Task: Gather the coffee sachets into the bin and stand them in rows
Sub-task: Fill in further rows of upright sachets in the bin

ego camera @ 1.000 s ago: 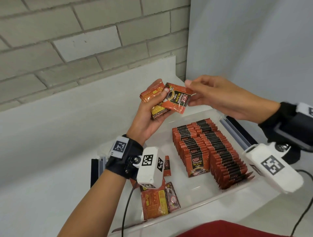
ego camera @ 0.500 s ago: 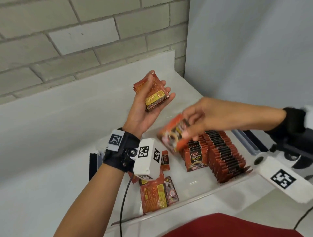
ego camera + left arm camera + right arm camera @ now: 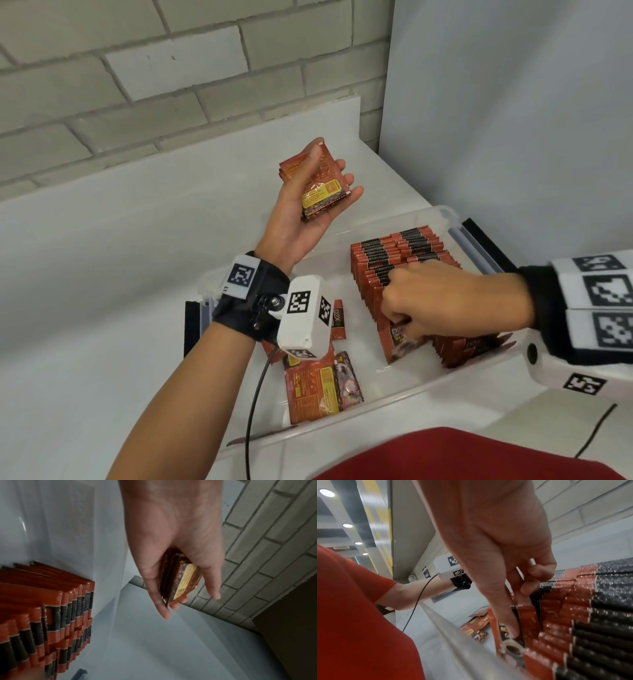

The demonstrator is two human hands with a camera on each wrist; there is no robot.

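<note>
My left hand (image 3: 301,219) is raised above the clear bin (image 3: 346,430), palm up, thumb across a small stack of red coffee sachets (image 3: 323,190). The left wrist view shows that stack (image 3: 181,580) edge-on between fingers and thumb. Several standing rows of sachets (image 3: 404,251) fill the bin's right half. My right hand (image 3: 431,301) is down at the near end of a row and pinches the front sachet (image 3: 399,346) upright. The right wrist view has the thumb on that sachet's face (image 3: 511,643), against the rows (image 3: 590,615).
A few loose sachets (image 3: 322,389) lie flat in the bin's left half, partly under my left wrist camera. A brick wall (image 3: 137,85) rises behind the white surface (image 3: 102,274), a grey panel (image 3: 513,120) on the right. Black latches (image 3: 486,240) flank the bin.
My right hand took one sachet from the left hand's stack, carried it down and now holds it against the near row. The left hand stayed raised with the remaining stack.
</note>
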